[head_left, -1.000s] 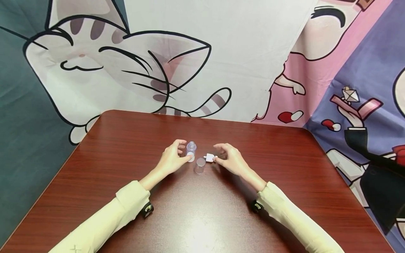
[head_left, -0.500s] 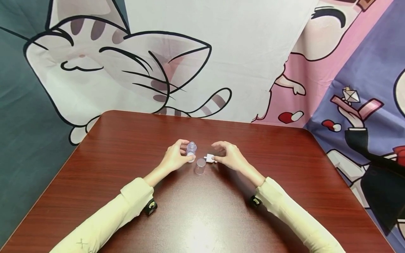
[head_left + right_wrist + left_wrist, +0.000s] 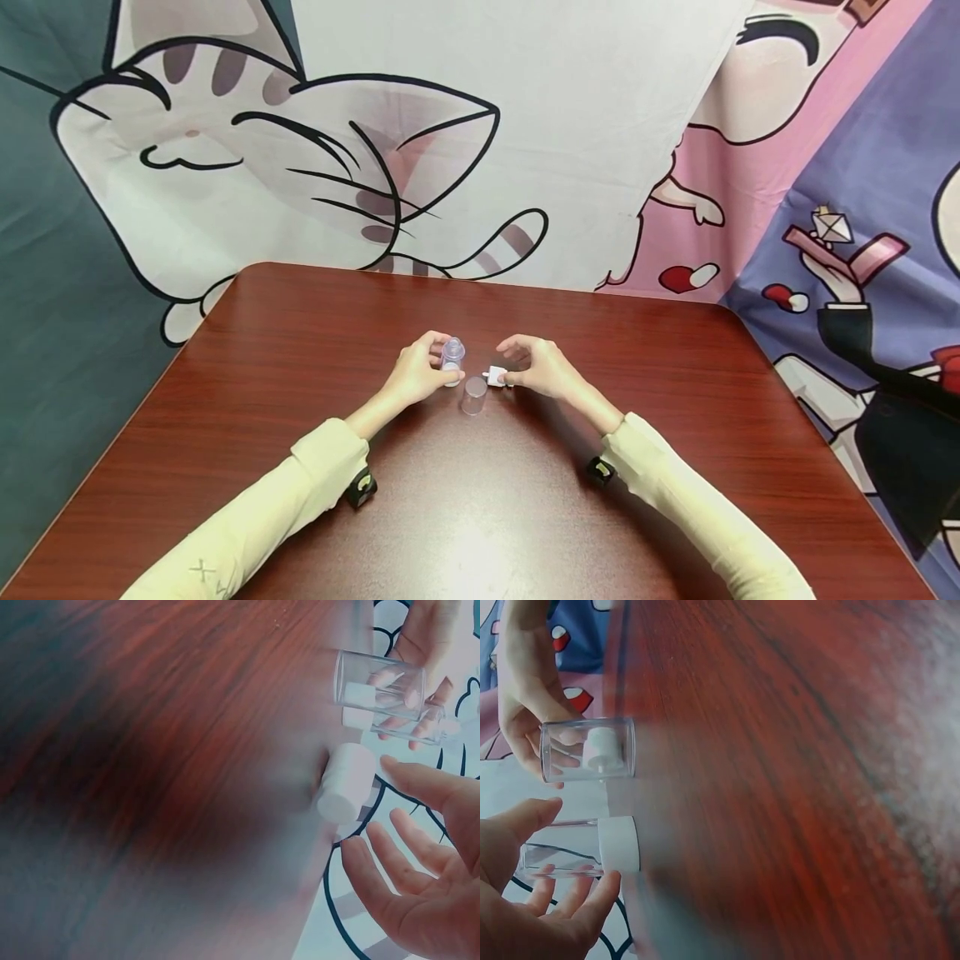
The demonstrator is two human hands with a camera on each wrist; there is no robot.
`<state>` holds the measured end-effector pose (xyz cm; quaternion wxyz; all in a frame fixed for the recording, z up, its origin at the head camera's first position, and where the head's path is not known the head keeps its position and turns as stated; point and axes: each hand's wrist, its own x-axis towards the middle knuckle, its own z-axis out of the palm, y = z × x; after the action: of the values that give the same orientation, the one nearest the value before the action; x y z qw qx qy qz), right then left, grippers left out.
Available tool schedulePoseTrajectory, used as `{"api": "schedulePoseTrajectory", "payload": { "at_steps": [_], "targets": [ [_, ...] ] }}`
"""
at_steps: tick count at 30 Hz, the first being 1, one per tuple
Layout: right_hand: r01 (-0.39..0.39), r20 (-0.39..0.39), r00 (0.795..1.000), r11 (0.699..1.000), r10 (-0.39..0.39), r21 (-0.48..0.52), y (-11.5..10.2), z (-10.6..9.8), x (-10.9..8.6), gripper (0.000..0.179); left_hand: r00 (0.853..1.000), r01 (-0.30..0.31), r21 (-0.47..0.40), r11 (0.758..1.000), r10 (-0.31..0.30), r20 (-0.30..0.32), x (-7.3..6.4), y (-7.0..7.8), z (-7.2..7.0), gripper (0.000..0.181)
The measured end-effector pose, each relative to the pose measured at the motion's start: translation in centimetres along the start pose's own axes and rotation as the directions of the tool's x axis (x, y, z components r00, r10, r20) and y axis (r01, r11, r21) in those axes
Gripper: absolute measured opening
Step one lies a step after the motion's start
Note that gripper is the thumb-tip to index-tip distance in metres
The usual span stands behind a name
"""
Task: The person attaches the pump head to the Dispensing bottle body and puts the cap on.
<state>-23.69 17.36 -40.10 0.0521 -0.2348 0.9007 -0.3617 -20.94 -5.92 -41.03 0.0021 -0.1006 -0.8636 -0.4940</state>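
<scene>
A small clear bottle (image 3: pixel 452 353) with a white base (image 3: pixel 619 844) stands upright on the table. My left hand (image 3: pixel 414 370) curves around it; in the left wrist view its fingertips lie along one side while the thumb is a little off the other. To the right and nearer me stands a clear cylindrical cap (image 3: pixel 473 397). Beyond the cap, a white pump head (image 3: pixel 496 377) lies on its side. My right hand (image 3: pixel 546 367) is beside that pump head, fingers spread and thumb near it; the right wrist view shows a gap between them (image 3: pixel 349 784).
The brown wooden table (image 3: pixel 315 325) stretches out on all sides of these small parts. Behind it hangs a cloth backdrop (image 3: pixel 600 150) printed with cartoon figures. A black wrist camera (image 3: pixel 362 487) sits at the left cuff, another (image 3: pixel 601 471) at the right.
Both hands have moved slightly inward, the left closer around the bottle and the right closer over the pump head. The bottle, cap and pump head stay about where they were.
</scene>
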Motion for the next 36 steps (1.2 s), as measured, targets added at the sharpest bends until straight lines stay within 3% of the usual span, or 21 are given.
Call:
{"api": "schedulePoseTrajectory", "payload": {
  "at_steps": [16,24,36],
  "targets": [
    [-0.005,0.026,1.000,1.000,0.005,-0.010,-0.02,0.25,0.37,0.042,0.999,-0.025,0.014,1.000,0.026,-0.039,0.26,0.10,0.12,0.046],
    [0.025,0.044,0.999,0.998,-0.023,-0.056,-0.26,0.60,0.57,0.041,0.999,-0.021,0.023,1.000,0.022,-0.034,0.39,0.12,0.13,0.045],
    [0.003,0.070,0.998,0.995,0.004,-0.100,-0.40,0.91,0.73,0.038,0.999,-0.045,0.004,0.999,0.045,-0.010,0.61,-0.35,0.17,0.045]
  ]
}}
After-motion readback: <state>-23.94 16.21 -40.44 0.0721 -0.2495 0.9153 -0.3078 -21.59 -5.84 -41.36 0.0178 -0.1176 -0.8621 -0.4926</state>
